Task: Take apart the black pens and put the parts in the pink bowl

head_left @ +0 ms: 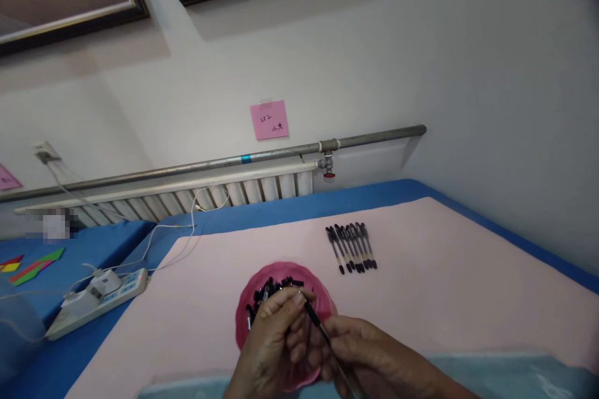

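My left hand (274,343) and my right hand (369,349) meet over a pink bowl (318,287) at the near edge of the table. Both are closed on one black pen (314,315) that slants up from the right hand to the left fingertips. The bowl holds several small black pen parts (269,290). A neat row of several assembled black pens (352,248) lies on the pink sheet (444,262) beyond and to the right of the bowl.
A white power strip (100,296) with plugged cables sits on the blue table cover (290,209) at the left. Coloured flat shapes (30,265) lie on the neighbouring blue table. A radiator (224,193), pipe and pink note are on the wall behind.
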The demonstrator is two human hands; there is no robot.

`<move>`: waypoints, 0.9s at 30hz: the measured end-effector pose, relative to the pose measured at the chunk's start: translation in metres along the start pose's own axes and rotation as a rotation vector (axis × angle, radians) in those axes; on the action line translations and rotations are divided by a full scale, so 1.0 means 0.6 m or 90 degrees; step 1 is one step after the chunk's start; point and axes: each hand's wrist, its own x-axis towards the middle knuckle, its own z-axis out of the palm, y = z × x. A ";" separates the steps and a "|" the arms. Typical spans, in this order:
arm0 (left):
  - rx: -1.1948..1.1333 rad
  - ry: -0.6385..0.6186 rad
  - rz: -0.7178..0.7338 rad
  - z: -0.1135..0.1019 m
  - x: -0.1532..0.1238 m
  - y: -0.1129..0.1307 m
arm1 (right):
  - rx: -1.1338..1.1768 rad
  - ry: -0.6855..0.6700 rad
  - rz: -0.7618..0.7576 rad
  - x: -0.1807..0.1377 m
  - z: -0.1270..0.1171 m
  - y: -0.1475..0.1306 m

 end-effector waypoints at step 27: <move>0.395 0.151 0.053 -0.045 -0.008 0.064 | -0.223 0.132 0.054 -0.003 -0.008 -0.017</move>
